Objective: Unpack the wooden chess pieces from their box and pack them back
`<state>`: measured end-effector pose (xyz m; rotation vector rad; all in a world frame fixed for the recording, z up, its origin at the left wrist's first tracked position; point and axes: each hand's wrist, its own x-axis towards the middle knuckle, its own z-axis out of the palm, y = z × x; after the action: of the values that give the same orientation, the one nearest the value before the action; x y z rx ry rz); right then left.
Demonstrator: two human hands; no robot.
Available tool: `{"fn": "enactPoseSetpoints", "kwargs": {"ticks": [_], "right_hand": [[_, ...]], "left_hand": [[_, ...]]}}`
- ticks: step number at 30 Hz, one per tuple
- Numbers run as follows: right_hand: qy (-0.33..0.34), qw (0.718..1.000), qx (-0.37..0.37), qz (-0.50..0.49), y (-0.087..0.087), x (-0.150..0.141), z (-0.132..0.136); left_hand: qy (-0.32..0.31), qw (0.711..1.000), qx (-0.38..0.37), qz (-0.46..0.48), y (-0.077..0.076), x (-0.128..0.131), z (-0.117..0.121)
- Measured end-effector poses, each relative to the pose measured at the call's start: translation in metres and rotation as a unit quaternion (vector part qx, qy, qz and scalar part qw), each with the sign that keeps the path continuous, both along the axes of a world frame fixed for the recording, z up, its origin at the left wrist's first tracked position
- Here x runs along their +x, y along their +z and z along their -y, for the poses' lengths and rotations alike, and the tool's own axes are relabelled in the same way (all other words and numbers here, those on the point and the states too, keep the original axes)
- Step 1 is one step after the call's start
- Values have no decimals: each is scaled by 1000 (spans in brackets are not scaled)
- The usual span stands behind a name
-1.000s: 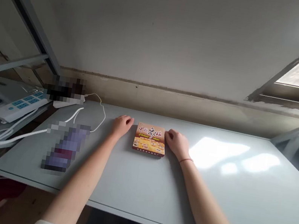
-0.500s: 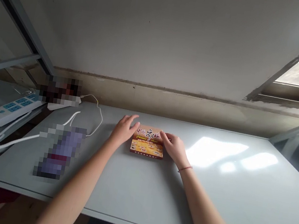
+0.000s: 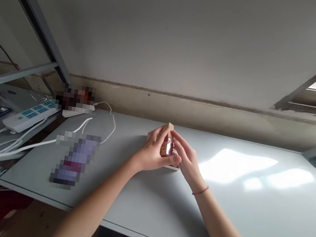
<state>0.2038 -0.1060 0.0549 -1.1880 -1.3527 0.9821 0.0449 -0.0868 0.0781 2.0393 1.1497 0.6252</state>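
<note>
L hand [image 3: 151, 154] & R hand [image 3: 189, 162], fingers bent, grip small orange-brown printed cardboard box [image 3: 164, 148] on smooth pale-grey tabletop [image 3: 144, 201]. Box looks part-raised; can't tell if lid's loose. White blue-socketed power strip [image 3: 17, 123] well L.

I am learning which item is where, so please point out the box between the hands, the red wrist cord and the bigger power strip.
Box [image 3: 167, 146]: head view, its shiny face.
Red wrist cord [image 3: 200, 191]: head view, its band.
Power strip [image 3: 31, 114]: head view, its top.
</note>
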Motion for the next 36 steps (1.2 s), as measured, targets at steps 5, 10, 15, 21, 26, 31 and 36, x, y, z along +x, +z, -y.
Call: {"fn": "enactPoseSetpoints", "kwargs": {"ticks": [5, 10, 15, 21, 26, 31, 36], "right_hand": [[62, 997, 24, 30, -2, -4, 1], [-98, 987, -7, 126, -12, 13, -13], [-128, 937, -139, 294, -16, 36, -24], [-45, 918, -199, 339, -17, 41, -26], [-3, 932, -219, 288, -17, 40, -23], [22, 942, -213, 257, -17, 35, -21], [12, 937, -190, 294, -15, 29, -20]], "left_hand": [[48, 999, -1, 12, 9, -10, -7], [170, 984, 55, -21, 29, -37, -17], [276, 952, -5, -129, 34, -70, -27], [326, 898, 69, -286, 3, -75, -38], [186, 951, 52, -242, -23, -39, -38], [137, 958, 46, -246, -32, -17, -32], [140, 957, 32, -251, -28, -18, -30]]}}
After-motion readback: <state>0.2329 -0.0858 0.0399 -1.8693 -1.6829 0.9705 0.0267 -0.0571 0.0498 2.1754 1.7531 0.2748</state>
